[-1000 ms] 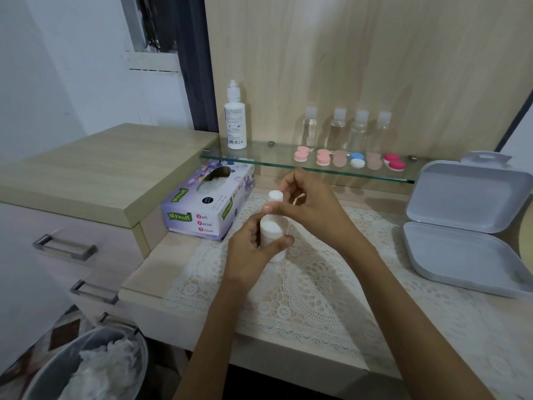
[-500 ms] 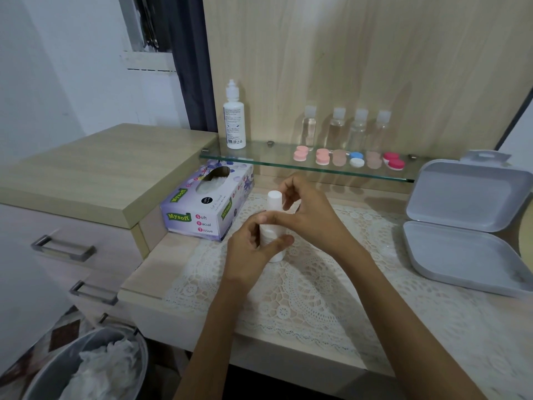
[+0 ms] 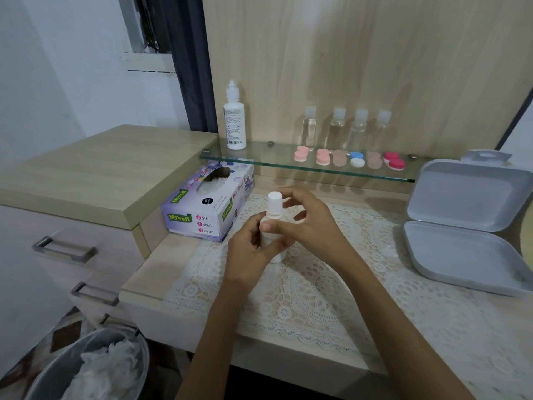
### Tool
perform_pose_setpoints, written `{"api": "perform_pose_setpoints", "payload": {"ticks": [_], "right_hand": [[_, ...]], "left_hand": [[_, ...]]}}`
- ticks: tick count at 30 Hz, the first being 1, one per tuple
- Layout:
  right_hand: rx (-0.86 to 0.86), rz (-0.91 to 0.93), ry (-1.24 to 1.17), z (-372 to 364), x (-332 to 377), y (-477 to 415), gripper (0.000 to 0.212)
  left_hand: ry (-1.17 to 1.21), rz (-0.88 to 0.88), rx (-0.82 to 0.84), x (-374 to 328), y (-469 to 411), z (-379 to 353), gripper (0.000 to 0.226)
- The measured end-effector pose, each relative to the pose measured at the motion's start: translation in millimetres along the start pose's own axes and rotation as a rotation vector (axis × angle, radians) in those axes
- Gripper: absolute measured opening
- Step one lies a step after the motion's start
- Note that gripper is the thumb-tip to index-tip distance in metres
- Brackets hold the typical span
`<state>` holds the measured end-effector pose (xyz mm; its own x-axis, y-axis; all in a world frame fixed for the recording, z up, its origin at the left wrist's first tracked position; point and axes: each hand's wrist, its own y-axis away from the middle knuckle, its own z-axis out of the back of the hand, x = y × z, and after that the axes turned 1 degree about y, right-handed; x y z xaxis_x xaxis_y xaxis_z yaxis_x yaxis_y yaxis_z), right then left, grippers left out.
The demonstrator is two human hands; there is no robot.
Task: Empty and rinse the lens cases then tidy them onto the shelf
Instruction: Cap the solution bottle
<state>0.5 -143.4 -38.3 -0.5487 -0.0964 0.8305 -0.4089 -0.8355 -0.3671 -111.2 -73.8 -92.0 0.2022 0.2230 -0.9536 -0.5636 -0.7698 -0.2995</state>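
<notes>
A small white bottle with its white cap on stands upright over the lace mat. My left hand grips its body from the left. My right hand lays its thumb across the bottle's front just below the cap, with its fingers curled behind and above the cap. Several lens cases sit in a row on the glass shelf: a pink one, a blue and white one, a red one, and beige ones between them.
A tall white solution bottle and several clear bottles stand on the shelf. A tissue box lies left of my hands. An open grey plastic box is at the right. A bin with crumpled tissue stands below left.
My right thumb has slid down from the cap to the bottle's neck, leaving the cap uncovered. My left hand keeps its grip on the bottle.
</notes>
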Motion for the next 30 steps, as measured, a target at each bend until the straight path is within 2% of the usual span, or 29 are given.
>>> {"api": "perform_pose_setpoints", "payload": {"ticks": [3,7,11,15,19,22,30], "right_hand": [[0.003,0.025,-0.033,4,-2,6,0.044],[-0.109,0.031,-0.131,14,-3,15,0.025],[-0.173,-0.031,-0.214,18,-9,25,0.025],[-0.079,-0.111,0.084,19,-28,34,0.023],[0.11,-0.143,0.521,14,-46,48,0.058],[0.256,-0.166,0.759,6,-51,54,0.063],[0.24,-0.153,0.88,-3,-51,60,0.066]], "left_hand": [[-0.003,0.019,0.001,0,0,-1,0.053],[0.017,0.034,0.016,-1,2,0,0.058],[0.011,0.03,0.011,-3,3,-1,0.055],[-0.011,0.018,0.003,-4,4,-2,0.05],[-0.074,-0.011,-0.007,-2,5,-1,0.051],[-0.123,-0.042,-0.043,-2,6,-1,0.055],[-0.193,-0.058,-0.134,-6,6,-4,0.044]]}}
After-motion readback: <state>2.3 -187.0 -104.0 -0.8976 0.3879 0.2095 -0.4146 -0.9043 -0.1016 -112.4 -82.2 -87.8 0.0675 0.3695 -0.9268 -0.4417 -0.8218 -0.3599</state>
